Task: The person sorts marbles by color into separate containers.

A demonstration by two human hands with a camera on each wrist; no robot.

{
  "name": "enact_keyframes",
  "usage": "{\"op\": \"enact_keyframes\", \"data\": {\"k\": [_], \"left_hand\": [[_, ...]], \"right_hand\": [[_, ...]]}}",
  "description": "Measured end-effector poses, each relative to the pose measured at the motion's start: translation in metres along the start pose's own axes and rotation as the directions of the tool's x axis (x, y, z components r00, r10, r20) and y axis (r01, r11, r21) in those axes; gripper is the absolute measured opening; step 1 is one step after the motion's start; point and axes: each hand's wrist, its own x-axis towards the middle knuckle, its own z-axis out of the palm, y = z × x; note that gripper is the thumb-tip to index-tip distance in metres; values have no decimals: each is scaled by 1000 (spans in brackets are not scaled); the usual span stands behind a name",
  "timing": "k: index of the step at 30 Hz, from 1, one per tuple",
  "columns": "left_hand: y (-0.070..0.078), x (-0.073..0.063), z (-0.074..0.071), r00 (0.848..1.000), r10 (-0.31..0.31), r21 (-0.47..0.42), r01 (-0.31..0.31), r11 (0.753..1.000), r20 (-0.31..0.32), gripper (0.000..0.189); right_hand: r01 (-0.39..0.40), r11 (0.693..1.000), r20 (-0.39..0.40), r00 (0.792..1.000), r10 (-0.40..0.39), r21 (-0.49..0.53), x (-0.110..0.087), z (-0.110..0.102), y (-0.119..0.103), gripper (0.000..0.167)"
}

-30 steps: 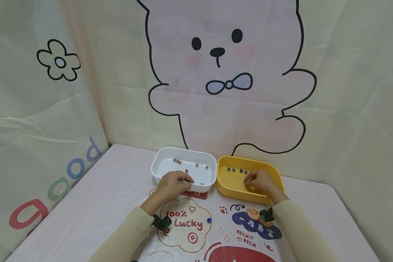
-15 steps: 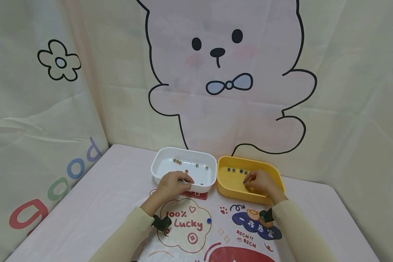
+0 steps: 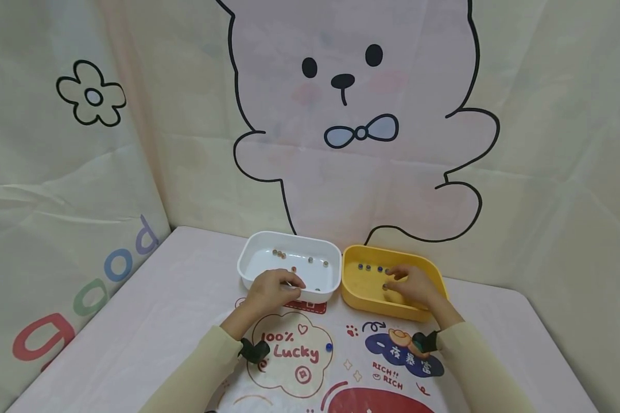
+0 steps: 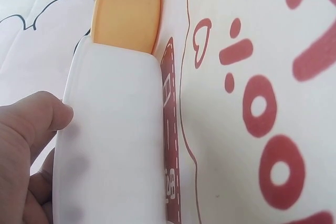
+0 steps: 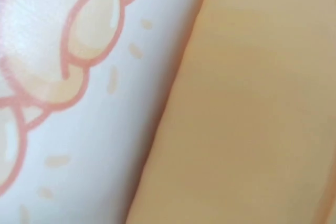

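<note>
In the head view, my right hand (image 3: 414, 285) is over the yellow tray (image 3: 359, 289), its thumb and index finger spread apart. A small dark bead (image 3: 384, 287) lies by the thumb tip. Farther back in that tray is a row of blue and dark beads (image 3: 368, 268). My left hand (image 3: 272, 288) reaches over the near rim of the white tray (image 3: 320, 248). Shadows of its fingertips show through the white wall in the left wrist view, and whether they pinch anything is hidden. Several amber and clear beads (image 3: 280, 254) sit in the white tray. The right wrist view shows no hand.
The two trays stand side by side at the back of the table, before a bear-printed backdrop (image 3: 359, 189). One blue bead (image 3: 329, 347) rests on the printed tablecloth (image 3: 289, 378), in front of the trays and between the forearms.
My right thumb and index finger have parted from a pinch near the bead, which now lies in the yellow tray. The right wrist shifted slightly to the right. The left hand kept its place.
</note>
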Motion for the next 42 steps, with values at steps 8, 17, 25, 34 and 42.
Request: {"op": "enact_keyframes", "data": {"k": [8, 17, 25, 34, 42], "left_hand": [[1, -1, 0, 1000, 2, 8, -2, 1000, 0, 11], [1, 0, 1, 1000, -14, 23, 14, 1000, -2, 12], [2, 1, 1, 1000, -28, 23, 28, 999, -6, 12], [3, 1, 2, 1000, -22, 30, 22, 999, -6, 11], [3, 1, 3, 1000, -17, 29, 17, 999, -9, 10]], "right_hand": [[61, 998, -44, 997, -62, -34, -14, -3, -1, 39], [163, 985, -94, 981, -168, -57, -35, -6, -14, 39], [229, 970, -101, 966, -236, -80, -53, -5, -44, 35], [278, 956, -96, 953, -286, -91, -69, 7, -69, 33], [278, 960, -69, 958, -279, -26, -84, 18, -87, 33]]}}
